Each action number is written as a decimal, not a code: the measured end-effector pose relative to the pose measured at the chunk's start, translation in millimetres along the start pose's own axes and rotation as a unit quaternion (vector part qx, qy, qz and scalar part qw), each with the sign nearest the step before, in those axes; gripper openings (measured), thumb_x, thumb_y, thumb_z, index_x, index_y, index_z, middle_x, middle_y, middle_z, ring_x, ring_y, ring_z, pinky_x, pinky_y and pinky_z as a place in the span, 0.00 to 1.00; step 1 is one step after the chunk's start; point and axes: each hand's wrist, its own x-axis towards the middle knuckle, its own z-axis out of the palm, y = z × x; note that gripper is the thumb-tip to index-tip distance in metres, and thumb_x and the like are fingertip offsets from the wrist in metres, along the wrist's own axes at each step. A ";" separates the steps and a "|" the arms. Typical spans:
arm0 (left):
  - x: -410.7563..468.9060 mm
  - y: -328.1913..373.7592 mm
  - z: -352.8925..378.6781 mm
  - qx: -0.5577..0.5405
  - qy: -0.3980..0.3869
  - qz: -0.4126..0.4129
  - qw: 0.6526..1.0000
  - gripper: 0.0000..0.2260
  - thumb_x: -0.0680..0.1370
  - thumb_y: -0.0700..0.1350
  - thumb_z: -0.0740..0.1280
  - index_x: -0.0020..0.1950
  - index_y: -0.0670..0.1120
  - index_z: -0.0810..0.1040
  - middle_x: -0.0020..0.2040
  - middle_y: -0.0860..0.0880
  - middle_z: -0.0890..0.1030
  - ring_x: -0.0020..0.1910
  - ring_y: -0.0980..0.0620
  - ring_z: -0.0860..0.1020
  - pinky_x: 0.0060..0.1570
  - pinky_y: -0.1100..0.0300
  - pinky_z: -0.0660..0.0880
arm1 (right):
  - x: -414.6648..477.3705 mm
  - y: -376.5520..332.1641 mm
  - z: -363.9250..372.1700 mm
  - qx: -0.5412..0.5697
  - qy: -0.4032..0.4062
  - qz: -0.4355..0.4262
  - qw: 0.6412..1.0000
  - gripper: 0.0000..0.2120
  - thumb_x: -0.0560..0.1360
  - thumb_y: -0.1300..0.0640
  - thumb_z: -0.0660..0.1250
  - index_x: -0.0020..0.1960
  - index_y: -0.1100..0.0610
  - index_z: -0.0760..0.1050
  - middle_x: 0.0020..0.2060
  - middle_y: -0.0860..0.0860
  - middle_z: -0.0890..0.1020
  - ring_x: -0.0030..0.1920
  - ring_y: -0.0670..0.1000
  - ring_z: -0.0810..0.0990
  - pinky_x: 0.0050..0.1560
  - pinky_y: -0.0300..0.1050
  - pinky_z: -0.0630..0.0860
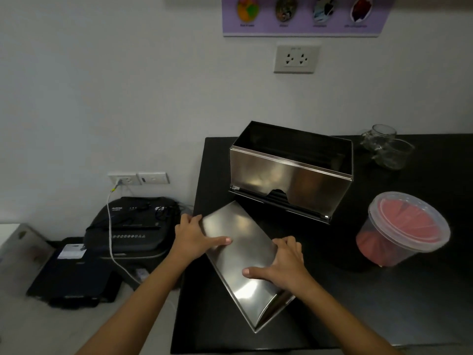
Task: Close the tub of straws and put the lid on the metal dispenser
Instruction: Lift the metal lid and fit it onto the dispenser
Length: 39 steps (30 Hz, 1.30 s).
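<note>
Both hands grip the stainless steel lid [243, 262], which lies slantwise on the black table [384, 303]: the left hand [195, 238] clasps its left edge, thumb on top, and the right hand [281, 267] clasps its right edge. Behind it stands the open metal dispenser [291, 172]. Further right sits the tub of straws [401, 231], its clear lid on.
</note>
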 end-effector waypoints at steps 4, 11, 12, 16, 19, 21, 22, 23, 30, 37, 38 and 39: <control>-2.2 -1.9 -0.7 -0.017 0.000 0.001 1.000 0.47 0.59 0.60 0.76 0.71 0.43 0.61 0.66 0.43 0.62 0.69 0.42 0.60 0.68 0.49 0.61 | -0.2 0.5 -1.3 0.017 -0.008 -0.014 1.000 0.41 0.53 0.37 0.75 0.60 0.54 0.66 0.52 0.47 0.62 0.61 0.49 0.60 0.62 0.43 0.64; -0.4 -16.5 -3.1 -0.205 0.035 -0.074 0.975 0.37 0.63 0.49 0.78 0.66 0.39 0.68 0.64 0.42 0.68 0.58 0.48 0.72 0.56 0.61 0.68 | 0.1 3.0 3.7 0.019 0.001 -0.018 1.000 0.42 0.52 0.36 0.74 0.60 0.53 0.65 0.51 0.45 0.60 0.58 0.46 0.59 0.58 0.41 0.64; 0.1 -20.1 -3.3 -0.224 0.020 -0.100 0.969 0.35 0.62 0.51 0.78 0.65 0.39 0.70 0.63 0.44 0.72 0.57 0.48 0.74 0.56 0.60 0.70 | 0.3 2.5 4.1 0.019 0.002 -0.019 1.000 0.42 0.52 0.36 0.74 0.60 0.53 0.65 0.51 0.45 0.60 0.56 0.45 0.59 0.57 0.40 0.64; -2.6 -25.2 -6.6 -0.231 -0.019 -0.138 0.963 0.29 0.60 0.57 0.78 0.54 0.42 0.78 0.54 0.43 0.80 0.55 0.45 0.77 0.59 0.50 0.73 | -1.4 0.8 3.5 0.009 -0.001 -0.023 1.000 0.44 0.53 0.35 0.73 0.62 0.53 0.65 0.54 0.47 0.63 0.59 0.47 0.60 0.59 0.41 0.64; -1.3 -21.6 -10.0 -0.229 0.002 -0.124 0.966 0.29 0.60 0.57 0.78 0.53 0.42 0.77 0.52 0.46 0.79 0.55 0.46 0.76 0.58 0.51 0.74 | -2.7 -3.0 1.4 0.024 -0.005 -0.025 0.999 0.44 0.54 0.36 0.74 0.63 0.53 0.64 0.53 0.46 0.62 0.61 0.48 0.60 0.61 0.42 0.63; -4.0 -15.7 -12.0 -0.263 0.033 -0.107 0.958 0.23 0.60 0.54 0.78 0.48 0.48 0.73 0.46 0.51 0.78 0.47 0.52 0.77 0.45 0.61 0.74 | -3.2 -4.9 -0.5 0.048 -0.006 -0.028 0.998 0.45 0.53 0.37 0.76 0.64 0.53 0.63 0.52 0.45 0.61 0.62 0.48 0.60 0.62 0.42 0.63; -6.2 -12.5 -13.2 -0.288 0.044 -0.093 0.952 0.21 0.61 0.52 0.78 0.46 0.51 0.71 0.43 0.53 0.77 0.43 0.56 0.76 0.38 0.65 0.72 | -3.7 -5.2 -1.4 0.059 -0.009 -0.027 0.998 0.46 0.53 0.38 0.76 0.65 0.52 0.62 0.52 0.45 0.61 0.62 0.48 0.60 0.63 0.43 0.64; -7.5 -10.7 -13.8 -0.315 0.045 -0.078 0.945 0.20 0.61 0.50 0.78 0.45 0.51 0.71 0.43 0.53 0.78 0.42 0.57 0.77 0.36 0.67 0.71 | -4.7 -4.8 -2.5 0.069 -0.012 -0.026 0.997 0.47 0.52 0.38 0.76 0.65 0.52 0.62 0.53 0.45 0.62 0.62 0.48 0.61 0.62 0.43 0.64; -18.2 -4.9 -16.5 -0.422 -0.028 -0.088 0.902 0.26 0.66 0.43 0.76 0.61 0.43 0.71 0.57 0.41 0.79 0.54 0.44 0.80 0.46 0.45 0.80 | -6.2 -3.2 -10.6 0.108 -0.049 -0.023 0.993 0.52 0.48 0.37 0.76 0.68 0.49 0.61 0.54 0.45 0.66 0.58 0.47 0.69 0.59 0.44 0.70; -16.4 4.7 -45.4 -0.474 0.003 -0.047 0.880 0.32 0.62 0.43 0.77 0.63 0.42 0.68 0.57 0.41 0.78 0.52 0.44 0.80 0.34 0.51 0.80 | -7.4 -29.1 -32.7 0.087 -0.044 -0.070 0.993 0.57 0.47 0.32 0.74 0.72 0.43 0.55 0.54 0.46 0.68 0.57 0.48 0.70 0.55 0.42 0.68; -15.1 7.9 -53.4 -0.485 0.001 -0.029 0.874 0.32 0.60 0.44 0.77 0.61 0.43 0.69 0.55 0.41 0.79 0.49 0.45 0.81 0.32 0.53 0.80 | -7.0 -36.4 -39.7 0.081 -0.036 -0.082 0.993 0.58 0.46 0.31 0.74 0.71 0.42 0.56 0.54 0.46 0.68 0.58 0.49 0.71 0.57 0.43 0.69; -13.5 12.0 -61.0 -0.496 -0.002 -0.008 0.868 0.29 0.59 0.44 0.77 0.58 0.44 0.72 0.53 0.43 0.81 0.46 0.47 0.82 0.30 0.54 0.79 | -6.5 -43.8 -46.9 0.079 -0.028 -0.091 0.992 0.58 0.45 0.31 0.73 0.71 0.41 0.55 0.56 0.46 0.69 0.60 0.50 0.71 0.59 0.45 0.69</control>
